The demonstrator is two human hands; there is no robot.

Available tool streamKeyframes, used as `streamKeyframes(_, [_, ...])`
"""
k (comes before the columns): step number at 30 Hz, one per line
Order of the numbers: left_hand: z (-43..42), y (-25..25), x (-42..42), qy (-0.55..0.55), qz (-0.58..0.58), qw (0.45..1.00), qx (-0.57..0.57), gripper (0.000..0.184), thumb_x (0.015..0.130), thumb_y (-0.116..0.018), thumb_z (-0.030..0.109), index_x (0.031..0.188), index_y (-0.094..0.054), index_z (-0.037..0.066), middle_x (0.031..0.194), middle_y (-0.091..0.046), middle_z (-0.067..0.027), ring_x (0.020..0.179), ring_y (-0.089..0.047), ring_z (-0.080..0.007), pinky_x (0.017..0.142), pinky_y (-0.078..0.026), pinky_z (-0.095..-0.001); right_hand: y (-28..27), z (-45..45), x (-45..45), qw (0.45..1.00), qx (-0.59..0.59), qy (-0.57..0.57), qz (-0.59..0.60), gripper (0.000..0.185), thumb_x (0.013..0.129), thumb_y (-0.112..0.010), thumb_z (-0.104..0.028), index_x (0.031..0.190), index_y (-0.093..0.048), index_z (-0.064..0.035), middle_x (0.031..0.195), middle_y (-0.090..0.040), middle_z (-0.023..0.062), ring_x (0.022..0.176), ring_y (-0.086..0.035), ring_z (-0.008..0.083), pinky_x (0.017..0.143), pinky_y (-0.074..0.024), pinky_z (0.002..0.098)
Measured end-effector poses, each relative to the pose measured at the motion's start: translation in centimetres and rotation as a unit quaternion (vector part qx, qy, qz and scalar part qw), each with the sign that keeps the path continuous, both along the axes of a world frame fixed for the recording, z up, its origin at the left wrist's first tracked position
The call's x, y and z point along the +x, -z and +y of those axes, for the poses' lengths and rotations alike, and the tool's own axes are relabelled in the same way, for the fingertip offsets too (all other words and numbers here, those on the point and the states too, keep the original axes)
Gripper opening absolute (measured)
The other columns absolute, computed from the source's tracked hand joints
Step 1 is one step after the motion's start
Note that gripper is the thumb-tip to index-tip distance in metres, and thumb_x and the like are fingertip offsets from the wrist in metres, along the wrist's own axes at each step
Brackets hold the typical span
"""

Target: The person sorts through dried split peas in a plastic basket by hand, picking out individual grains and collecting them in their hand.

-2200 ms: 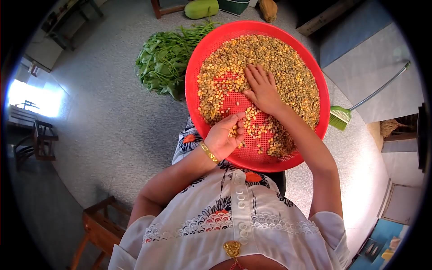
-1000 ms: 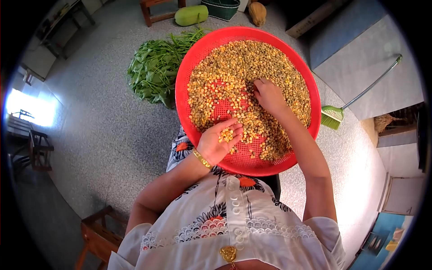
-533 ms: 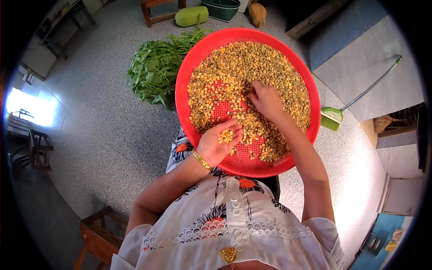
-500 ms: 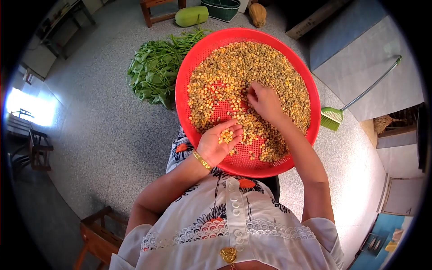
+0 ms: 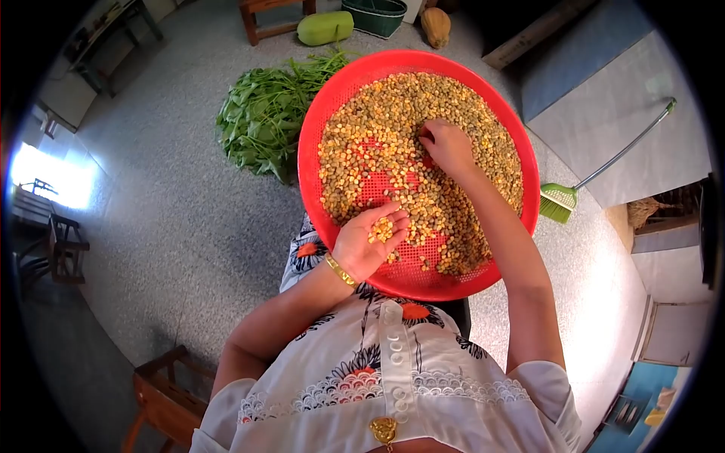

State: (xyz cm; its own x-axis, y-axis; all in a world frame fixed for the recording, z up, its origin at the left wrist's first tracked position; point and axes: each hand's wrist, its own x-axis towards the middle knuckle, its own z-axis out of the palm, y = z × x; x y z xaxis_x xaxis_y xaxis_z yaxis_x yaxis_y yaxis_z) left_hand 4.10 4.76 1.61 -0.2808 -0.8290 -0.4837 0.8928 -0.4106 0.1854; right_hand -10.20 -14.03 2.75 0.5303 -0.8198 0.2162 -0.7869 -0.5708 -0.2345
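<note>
A round red plastic sieve tray (image 5: 308,162) rests on the lap, spread with yellow corn kernels mixed with brownish-green bean-like pieces (image 5: 408,98). My left hand (image 5: 362,245) is palm up over the tray's near left side, its fingers slightly curled around a small pile of yellow corn kernels (image 5: 383,229). On the right half of the tray, my right hand (image 5: 451,147) reaches down into the mix with thumb and fingers drawn together. Whatever those fingertips pinch is hidden or too small to tell. Red mesh shows through where the layer is thin.
Leafy green stems (image 5: 260,121) lie on the speckled floor left of the tray. Beyond it are a green gourd (image 5: 325,28), a dark green basket (image 5: 375,16) and an orange squash (image 5: 436,27). A green broom (image 5: 559,200) leans at right; a wooden stool (image 5: 170,392) stands lower left.
My right hand has shifted slightly up within the mix, fingers still together. My left hand keeps its kernels in about the same place. The whole view has moved a little.
</note>
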Motion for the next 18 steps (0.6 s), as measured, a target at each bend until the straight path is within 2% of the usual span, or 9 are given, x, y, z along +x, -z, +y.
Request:
streamKeyframes(7, [-0.1, -0.2, 0.0, 0.001, -0.004, 1.0, 0.0, 0.026, 0.087, -0.048, 0.012, 0.107, -0.053, -0.003, 0.095, -0.055, -0.0096, 0.089, -0.052, -0.0204, 0.085, -0.044, -0.0326, 0.0, 0.0, 0.5, 0.999, -0.027, -0.015, 0.038, 0.011, 0.075, -0.056, -0.012, 0.082, -0.057, -0.0043, 0.083, -0.058, 0.0119, 0.078, -0.058, 0.0297, 0.067, -0.047, 0.04])
streamKeyframes(10, [-0.1, -0.2, 0.1, -0.001, -0.001, 1.0, -0.003, 0.026, 0.087, -0.047, 0.012, 0.107, -0.053, -0.003, 0.095, -0.054, -0.0096, 0.09, -0.052, -0.0205, 0.085, -0.044, -0.0326, -1.2, 0.8, 0.3, 1.0, -0.002, -0.005, -0.023, 0.012, 0.074, -0.057, -0.013, 0.081, -0.057, -0.0041, 0.08, -0.059, 0.0115, 0.074, -0.059, 0.0267, 0.064, -0.0474, 0.0371])
streamKeyframes(12, [-0.1, -0.2, 0.0, 0.001, -0.001, 1.0, -0.005, 0.026, 0.087, -0.047, 0.012, 0.107, -0.053, -0.003, 0.095, -0.054, -0.0096, 0.09, -0.052, -0.0206, 0.085, -0.044, -0.0325, -2.5, 3.0, 0.0, 0.981, 0.172, -0.022, -0.093, 0.012, 0.074, -0.058, -0.014, 0.081, -0.058, -0.0042, 0.077, -0.06, 0.0104, 0.068, -0.058, 0.0221, 0.062, -0.0469, 0.0337])
streamKeyframes(13, [-0.1, -0.1, 0.0, -0.006, 0.006, 1.0, 0.001, 0.026, 0.087, -0.048, 0.012, 0.107, -0.053, -0.003, 0.096, -0.054, -0.0096, 0.091, -0.052, -0.0207, 0.085, -0.044, -0.0325, -2.8, 4.2, -0.2, 0.981, 0.172, -0.02, -0.093, 0.012, 0.074, -0.058, -0.014, 0.081, -0.058, -0.0042, 0.077, -0.06, 0.0104, 0.068, -0.058, 0.0221, 0.062, -0.0469, 0.0337])
streamKeyframes(15, [0.0, -0.1, 0.0, -0.011, 0.012, 1.0, 0.005, 0.026, 0.087, -0.048, 0.012, 0.107, -0.052, -0.003, 0.096, -0.053, -0.0096, 0.091, -0.052, -0.0208, 0.085, -0.044, -0.0324, -3.0, 6.3, -0.6, 0.887, 0.389, -0.171, -0.182, 0.014, 0.073, -0.063, -0.012, 0.084, -0.059, -0.0044, 0.072, -0.059, 0.0044, 0.064, -0.053, 0.0114, 0.059, -0.0429, 0.0257])
streamKeyframes(17, [-0.1, -0.3, 0.0, -0.017, 0.013, 1.0, 0.008, 0.026, 0.087, -0.048, 0.011, 0.108, -0.052, -0.003, 0.096, -0.053, -0.0097, 0.092, -0.051, -0.0211, 0.086, -0.043, -0.0323, -2.9, 6.1, -0.9, 0.896, 0.376, -0.151, -0.183, 0.013, 0.072, -0.063, -0.01, 0.083, -0.059, -0.0036, 0.073, -0.059, 0.0049, 0.064, -0.053, 0.0122, 0.06, -0.0432, 0.0251])
streamKeyframes(18, [-0.1, -0.3, 0.0, -0.017, 0.013, 1.0, 0.007, 0.026, 0.087, -0.048, 0.011, 0.108, -0.052, -0.003, 0.096, -0.053, -0.0097, 0.092, -0.051, -0.0211, 0.086, -0.043, -0.0323, -2.6, 5.3, -1.1, 0.945, 0.266, -0.103, -0.157, 0.012, 0.072, -0.063, -0.01, 0.082, -0.06, -0.004, 0.075, -0.06, 0.0069, 0.064, -0.056, 0.0162, 0.061, -0.0448, 0.0288])
